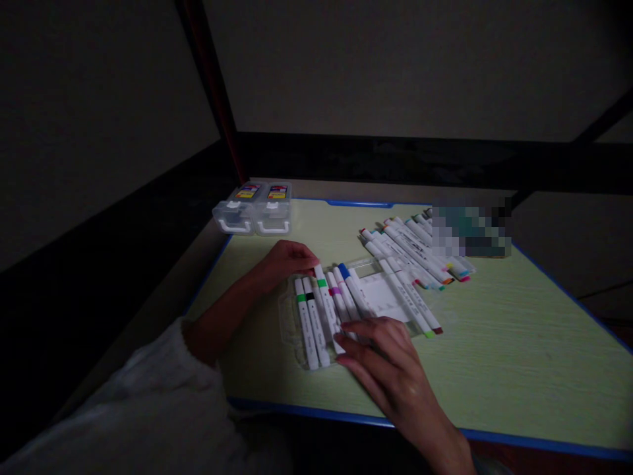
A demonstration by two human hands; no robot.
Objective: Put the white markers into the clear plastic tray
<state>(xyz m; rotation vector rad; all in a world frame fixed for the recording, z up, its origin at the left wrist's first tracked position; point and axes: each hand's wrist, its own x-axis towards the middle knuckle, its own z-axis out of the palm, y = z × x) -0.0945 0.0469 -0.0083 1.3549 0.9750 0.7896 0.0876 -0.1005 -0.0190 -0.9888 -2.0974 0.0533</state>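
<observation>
A white marker with a green band (324, 297) slants over a clear plastic case (289, 316). At its far end, my left hand (289, 260) is closed, with the fingertips pinching the tip. My right hand (395, 363) has its fingertips closed around the near end of the same marker. Left of it, another green-banded marker (306, 330) and a black-banded marker (316, 323) lie side by side in the case. To its right are a purple-banded marker (336, 292) and a blue-capped marker (353, 287), their near ends partly hidden by my right hand.
Two white markers (410, 297) lie across the right side of the case. Beyond them, several loose markers (410, 244) are heaped by a blurred-out object (469, 231). Two clear handled boxes (271, 214) stand at the far left of the blue-edged table (519, 343).
</observation>
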